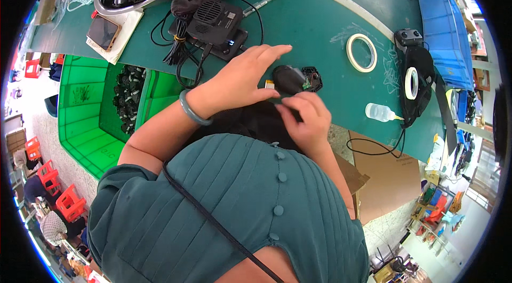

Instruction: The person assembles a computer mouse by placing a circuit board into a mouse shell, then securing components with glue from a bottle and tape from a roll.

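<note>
On the green table edge in front of me lies a rounded black plastic shell (288, 79). Beside it sits an opened black housing (312, 79) with a green circuit board inside. My left hand (244, 77) is just left of the shell, its fingers stretched out and the thumb apart, holding nothing. A small pale piece (270, 85) shows by its thumb. Close to the table's near edge, below the shell, my right hand (306, 118) has its fingers curled and thumb and forefinger pinched together; whatever may be between them is too small to make out.
Behind my left hand stand a black vented device (216, 21) and bundled cables (179, 43). A phone (104, 32) lies on paper. Tape (361, 53) and a squeeze bottle (380, 112) are at right. A green bin (80, 118) stands left; a blue crate (440, 27) stands far right.
</note>
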`<state>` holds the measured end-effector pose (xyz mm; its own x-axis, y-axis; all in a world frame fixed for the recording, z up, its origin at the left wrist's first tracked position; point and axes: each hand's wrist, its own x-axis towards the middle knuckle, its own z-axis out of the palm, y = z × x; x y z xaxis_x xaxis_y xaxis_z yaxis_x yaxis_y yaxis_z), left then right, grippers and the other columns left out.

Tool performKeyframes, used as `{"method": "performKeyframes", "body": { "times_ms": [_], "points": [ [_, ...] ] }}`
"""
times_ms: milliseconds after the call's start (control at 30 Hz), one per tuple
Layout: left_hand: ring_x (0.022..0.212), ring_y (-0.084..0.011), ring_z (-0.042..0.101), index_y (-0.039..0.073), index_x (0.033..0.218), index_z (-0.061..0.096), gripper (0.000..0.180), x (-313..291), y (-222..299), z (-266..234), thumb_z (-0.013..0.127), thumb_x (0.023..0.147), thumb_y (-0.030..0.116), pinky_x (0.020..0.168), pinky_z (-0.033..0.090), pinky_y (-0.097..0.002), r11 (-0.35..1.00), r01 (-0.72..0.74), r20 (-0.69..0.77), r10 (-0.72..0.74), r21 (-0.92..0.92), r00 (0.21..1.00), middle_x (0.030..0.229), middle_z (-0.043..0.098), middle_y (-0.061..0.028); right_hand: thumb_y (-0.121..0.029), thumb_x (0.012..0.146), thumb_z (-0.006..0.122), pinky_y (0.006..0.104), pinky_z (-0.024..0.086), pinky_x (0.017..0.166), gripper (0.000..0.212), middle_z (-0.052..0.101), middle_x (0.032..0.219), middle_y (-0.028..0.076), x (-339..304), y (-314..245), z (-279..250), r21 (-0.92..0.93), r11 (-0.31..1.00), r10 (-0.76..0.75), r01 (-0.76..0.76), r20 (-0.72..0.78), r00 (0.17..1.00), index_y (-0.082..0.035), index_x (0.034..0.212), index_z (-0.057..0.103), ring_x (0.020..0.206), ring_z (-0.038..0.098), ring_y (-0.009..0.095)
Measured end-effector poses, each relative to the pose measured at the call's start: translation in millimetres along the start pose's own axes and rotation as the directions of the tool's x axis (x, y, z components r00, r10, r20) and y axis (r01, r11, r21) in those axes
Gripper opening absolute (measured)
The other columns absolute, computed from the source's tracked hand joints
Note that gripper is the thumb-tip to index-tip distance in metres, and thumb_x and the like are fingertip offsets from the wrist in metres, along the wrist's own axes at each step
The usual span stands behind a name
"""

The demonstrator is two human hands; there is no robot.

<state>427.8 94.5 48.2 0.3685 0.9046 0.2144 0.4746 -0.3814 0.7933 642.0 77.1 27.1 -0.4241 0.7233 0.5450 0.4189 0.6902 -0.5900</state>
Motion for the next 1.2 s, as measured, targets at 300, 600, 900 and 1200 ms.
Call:
{"method": "performKeyframes", "body": {
  "times_ms": [300, 600, 900, 1200],
  "points": [
    [0.094, -0.031, 0.063, 0.007, 0.136, 0.05, 0.062, -8.7, 5.8, 0.9, 0.07, 0.078, 0.003, 0.084, 0.052, -0.0397, 0.987, 0.064, -0.013, -0.063, 0.146, 0.998, 0.102, 0.065, -0.0134, -0.01, 0.068, 0.082, 0.0395, 0.051, 0.085, 0.054, 0.064, 0.12, 0.009, 38.2, 1.9, -8.0, -0.184, 0.979, 0.124, -0.084, 0.216, 0.969, -0.009, 0.119, 0.066, 0.098, 0.062, 0.031],
    [0.09, -0.0288, 0.07, 0.007, 0.124, 0.058, 0.04, 9.9, 1.7, 2.3, 0.064, 0.086, -0.004, 0.08, 0.055, -0.037, 0.994, 0.043, -0.256, -0.015, 0.103, 0.967, 0.098, 0.07, -0.0118, -0.011, 0.072, 0.08, 0.0394, 0.049, 0.08, 0.037, 0.067, 0.107, 0.009, 47.1, 13.5, -18.0, -0.067, 0.998, 0.008, -0.002, 0.088, 0.996, -0.009, 0.106, 0.068, 0.092, 0.061, 0.03],
    [0.086, -0.024, 0.07, 0.003, 0.112, 0.062, 0.034, 37.0, 14.6, 20.8, 0.071, 0.08, -0.006, 0.076, 0.057, -0.033, 0.972, -0.171, -0.355, 0.218, 0.16, 0.909, 0.098, 0.068, -0.0114, -0.012, 0.092, 0.068, 0.0288, 0.051, 0.064, 0.014, 0.07, 0.08, 0.01, 75.9, 16.4, -26.3, 0.26, 0.832, 0.452, -0.49, 0.195, 0.87, -0.003, 0.102, 0.068, 0.067, 0.066, 0.018],
    [0.089, -0.0299, 0.066, 0.004, 0.106, 0.056, 0.036, 35.9, 10.2, 50.2, 0.072, 0.075, -0.006, 0.074, 0.055, -0.0372, 0.969, -0.176, -0.321, 0.114, -0.172, 0.94, 0.095, 0.064, -0.0109, -0.007, 0.083, 0.078, 0.0214, 0.049, 0.063, 0.019, 0.064, 0.078, 0.0, 62.6, 30.9, -39.5, 0.365, 0.65, 0.597, -0.667, 0.298, 0.745, -0.001, 0.094, 0.063, 0.069, 0.058, 0.006]
  ]
}}
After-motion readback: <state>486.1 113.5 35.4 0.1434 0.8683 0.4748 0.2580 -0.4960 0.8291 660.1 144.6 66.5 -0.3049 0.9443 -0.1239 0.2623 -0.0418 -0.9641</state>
